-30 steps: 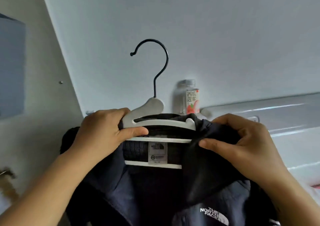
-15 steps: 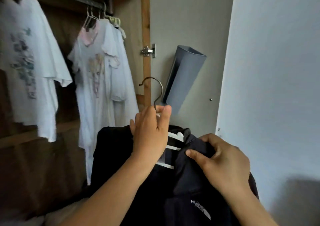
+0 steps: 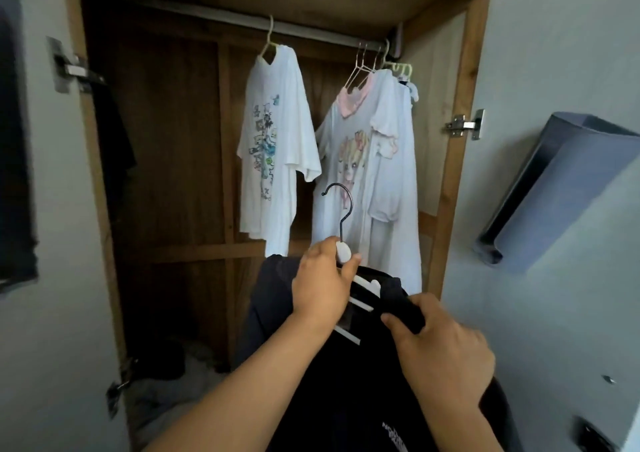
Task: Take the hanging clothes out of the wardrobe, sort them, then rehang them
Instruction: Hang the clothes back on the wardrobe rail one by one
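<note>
The left hand (image 3: 322, 292) grips the hanger (image 3: 343, 252) neck, the right hand (image 3: 446, 354) pinches the jacket (image 3: 346, 399) collar, probably to reach the rail (image 3: 311, 34) at 12 o'clock.

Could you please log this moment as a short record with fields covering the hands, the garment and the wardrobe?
left hand: left hand grips the neck of the white hanger below its dark hook
right hand: right hand pinches the collar of the dark jacket
jacket: on the hanger, held in front of the open wardrobe, not on the rail
on rail: white printed T-shirt; white pink-collared shirt
next step, likely: hook the hanger onto the rail
</note>
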{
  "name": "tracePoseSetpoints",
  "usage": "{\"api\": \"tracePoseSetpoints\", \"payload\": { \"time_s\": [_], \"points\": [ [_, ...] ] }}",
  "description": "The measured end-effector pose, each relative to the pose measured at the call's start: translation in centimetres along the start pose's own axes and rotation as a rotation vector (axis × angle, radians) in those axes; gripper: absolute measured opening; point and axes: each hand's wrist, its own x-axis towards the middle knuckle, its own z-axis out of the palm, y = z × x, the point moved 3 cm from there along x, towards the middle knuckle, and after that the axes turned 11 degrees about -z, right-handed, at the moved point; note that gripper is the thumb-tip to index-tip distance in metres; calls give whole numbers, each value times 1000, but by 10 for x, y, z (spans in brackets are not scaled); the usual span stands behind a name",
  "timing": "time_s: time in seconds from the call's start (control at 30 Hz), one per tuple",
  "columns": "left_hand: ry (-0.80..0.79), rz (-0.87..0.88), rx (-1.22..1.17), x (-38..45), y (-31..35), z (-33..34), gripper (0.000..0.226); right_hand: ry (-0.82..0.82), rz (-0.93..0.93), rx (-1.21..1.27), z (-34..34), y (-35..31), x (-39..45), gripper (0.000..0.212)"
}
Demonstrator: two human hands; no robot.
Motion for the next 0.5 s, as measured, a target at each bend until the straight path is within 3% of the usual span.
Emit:
{"api": "tracePoseSetpoints", "payload": {
  "time_s": [0.17, 0.27, 0.5],
  "points": [
    [41, 95, 104, 45, -29, -17, 32, -119, -93, 179, 33, -24, 35, 43],
    [68, 45, 83, 86, -57, -28, 31, -291, -100, 484, 56, -24, 65, 57],
    [77, 13, -13, 181, -109, -46, 31, -684, -118, 1319, 117, -75, 132, 24]
  ]
}}
